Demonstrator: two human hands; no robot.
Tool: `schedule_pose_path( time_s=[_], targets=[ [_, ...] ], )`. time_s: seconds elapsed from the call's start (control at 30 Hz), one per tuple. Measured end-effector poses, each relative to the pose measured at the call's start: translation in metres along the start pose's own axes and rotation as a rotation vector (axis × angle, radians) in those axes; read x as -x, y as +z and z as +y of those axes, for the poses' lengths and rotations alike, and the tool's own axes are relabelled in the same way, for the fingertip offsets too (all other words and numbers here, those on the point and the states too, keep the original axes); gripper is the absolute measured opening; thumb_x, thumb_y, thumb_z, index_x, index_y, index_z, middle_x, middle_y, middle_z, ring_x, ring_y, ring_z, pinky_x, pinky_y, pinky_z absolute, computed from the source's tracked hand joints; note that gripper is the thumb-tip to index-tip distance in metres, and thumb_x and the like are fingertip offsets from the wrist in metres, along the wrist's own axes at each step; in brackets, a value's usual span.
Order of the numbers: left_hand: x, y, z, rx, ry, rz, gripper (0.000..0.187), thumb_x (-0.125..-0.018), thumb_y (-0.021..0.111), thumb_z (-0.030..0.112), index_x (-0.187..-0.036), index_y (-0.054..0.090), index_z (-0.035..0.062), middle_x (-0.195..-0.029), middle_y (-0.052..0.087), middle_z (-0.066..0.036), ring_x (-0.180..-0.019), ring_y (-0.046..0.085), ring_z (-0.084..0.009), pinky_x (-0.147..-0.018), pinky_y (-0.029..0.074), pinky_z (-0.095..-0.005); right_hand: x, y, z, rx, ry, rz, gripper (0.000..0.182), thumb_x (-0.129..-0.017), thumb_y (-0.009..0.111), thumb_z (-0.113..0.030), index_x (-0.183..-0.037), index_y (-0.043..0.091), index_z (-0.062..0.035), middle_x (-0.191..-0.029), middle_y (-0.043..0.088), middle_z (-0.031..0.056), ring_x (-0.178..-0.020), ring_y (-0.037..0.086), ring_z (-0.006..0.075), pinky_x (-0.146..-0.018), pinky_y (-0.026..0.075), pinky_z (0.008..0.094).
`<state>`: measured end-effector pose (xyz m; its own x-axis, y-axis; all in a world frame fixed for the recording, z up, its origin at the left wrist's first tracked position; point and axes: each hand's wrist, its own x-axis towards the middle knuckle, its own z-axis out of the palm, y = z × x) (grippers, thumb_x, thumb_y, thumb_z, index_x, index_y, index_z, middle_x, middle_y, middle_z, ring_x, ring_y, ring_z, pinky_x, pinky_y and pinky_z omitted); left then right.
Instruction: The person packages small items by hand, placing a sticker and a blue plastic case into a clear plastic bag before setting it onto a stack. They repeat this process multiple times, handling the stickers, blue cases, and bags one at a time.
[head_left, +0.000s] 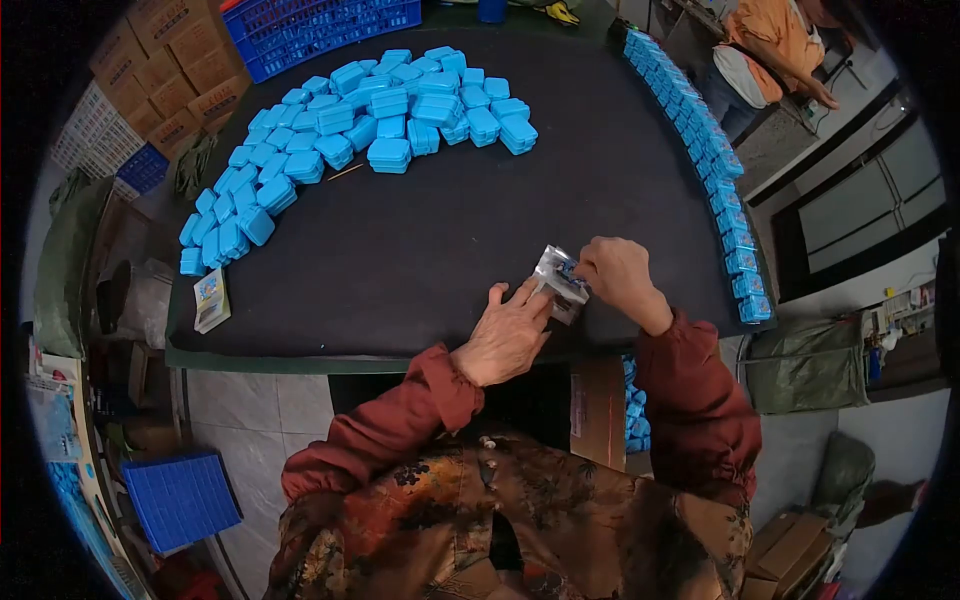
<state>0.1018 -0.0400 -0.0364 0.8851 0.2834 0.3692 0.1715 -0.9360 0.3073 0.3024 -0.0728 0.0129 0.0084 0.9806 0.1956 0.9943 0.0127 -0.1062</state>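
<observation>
On the black tabletop near the front edge lies a shiny silver block [556, 300], probably a metal or clear fixture, with a small dark-blue item [567, 269] on its top. My left hand [508, 335] presses its fingers against the block's left side and holds it. From the right, my right hand [618, 272] is closed, its fingertips pinched at the dark-blue item. What exactly sits between those fingertips is hidden. Beyond the hands, a large heap of light-blue lidded boxes [388, 155] spreads over the table's far left.
Blue boxes with printed fronts [741, 262] line the table's right edge. A stack of printed cards [211, 300] lies at the left edge, and a thin stick [346, 172] by the heap. A blue crate [320, 38] stands behind. A co-worker's orange sleeve [775, 35] shows far right.
</observation>
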Motion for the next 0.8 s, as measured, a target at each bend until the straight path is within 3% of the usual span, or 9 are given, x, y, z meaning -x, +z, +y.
schedule_pose_path(
  time_s=[0.23,0.4,0.47,0.5,0.63,0.7,0.73,0.8],
  targets=[
    [0.001,0.004,0.0,-0.01,0.0,0.011,0.031,-0.079,0.059,0.016,-0.105,0.057,-0.0013,-0.119,0.045,-0.012,-0.12,0.036,-0.028,-0.09,0.028,-0.0474,0.007,0.008,-0.007,0.125,-0.126,0.112,0.014,-0.067,0.068,-0.013,-0.064,0.056,-0.0073,-0.069,0.055,0.0078,-0.069,0.058,0.0261,-0.059,0.045,0.0378],
    [-0.003,-0.011,-0.006,0.212,0.02,0.097,0.031,-0.078,0.061,0.012,-0.106,0.057,0.0013,-0.115,0.046,-0.013,-0.113,0.04,-0.0301,-0.089,0.031,-0.0433,0.016,-0.006,-0.01,0.142,-0.218,0.257,0.008,-0.068,0.058,-0.004,-0.073,0.053,-0.0079,-0.075,0.049,0.0061,-0.073,0.051,0.0229,-0.062,0.04,0.0342],
    [-0.01,-0.021,-0.006,0.482,-0.239,0.484,0.034,-0.076,0.063,0.007,-0.108,0.056,0.0009,-0.116,0.046,-0.014,-0.107,0.043,-0.032,-0.087,0.035,-0.0397,0.016,-0.015,-0.007,0.109,-0.262,0.28,0.009,-0.068,0.06,-0.005,-0.074,0.053,-0.0076,-0.074,0.048,0.006,-0.072,0.05,0.023,-0.062,0.039,0.0344],
    [-0.016,-0.028,-0.007,0.443,-0.271,0.558,0.04,-0.074,0.065,0.003,-0.112,0.054,-0.0016,-0.109,0.05,-0.017,-0.102,0.048,-0.0316,-0.085,0.04,-0.035,0.016,-0.02,-0.009,0.071,-0.309,0.296,0.011,-0.068,0.061,-0.005,-0.074,0.052,-0.0073,-0.074,0.046,0.0058,-0.072,0.049,0.023,-0.062,0.038,0.0346],
    [-0.031,-0.03,-0.016,0.489,-0.223,0.49,0.026,-0.078,0.064,0.004,-0.102,0.058,-0.0051,-0.096,0.057,-0.013,-0.09,0.054,-0.0237,-0.079,0.043,-0.0302,0.012,-0.035,-0.02,-0.087,-0.357,0.291,0.015,-0.068,0.065,-0.005,-0.076,0.053,-0.0069,-0.075,0.047,0.0062,-0.071,0.05,0.0251,-0.062,0.038,0.0359],
    [-0.035,-0.027,-0.018,1.093,-0.344,0.337,0.014,-0.084,0.061,0.006,-0.089,0.062,-0.0063,-0.08,0.062,-0.007,-0.073,0.056,-0.0132,-0.068,0.045,-0.0258,0.01,-0.034,-0.02,-0.206,-0.292,0.461,0.017,-0.071,0.069,-0.007,-0.082,0.055,-0.0045,-0.075,0.052,0.0048,-0.064,0.05,0.019,-0.057,0.038,0.0318],
    [-0.038,-0.027,-0.014,1.091,-0.338,0.334,0.014,-0.084,0.061,0.006,-0.089,0.062,-0.0063,-0.08,0.062,-0.007,-0.073,0.056,-0.0132,-0.068,0.045,-0.0258,0.011,-0.029,-0.017,-0.203,-0.289,0.468,0.017,-0.071,0.069,-0.007,-0.082,0.055,-0.0045,-0.075,0.052,0.0048,-0.064,0.05,0.019,-0.057,0.038,0.0318],
    [-0.043,-0.027,-0.003,1.382,-0.509,0.544,0.015,-0.086,0.06,0.008,-0.079,0.065,-0.0043,-0.066,0.059,0.001,-0.058,0.047,-0.0027,-0.053,0.04,-0.0195,0.015,-0.017,-0.016,-0.94,0.277,0.407,0.015,-0.078,0.068,-0.01,-0.084,0.058,-0.0022,-0.07,0.055,0.0012,-0.057,0.047,0.0087,-0.051,0.035,0.0254]
  ],
)
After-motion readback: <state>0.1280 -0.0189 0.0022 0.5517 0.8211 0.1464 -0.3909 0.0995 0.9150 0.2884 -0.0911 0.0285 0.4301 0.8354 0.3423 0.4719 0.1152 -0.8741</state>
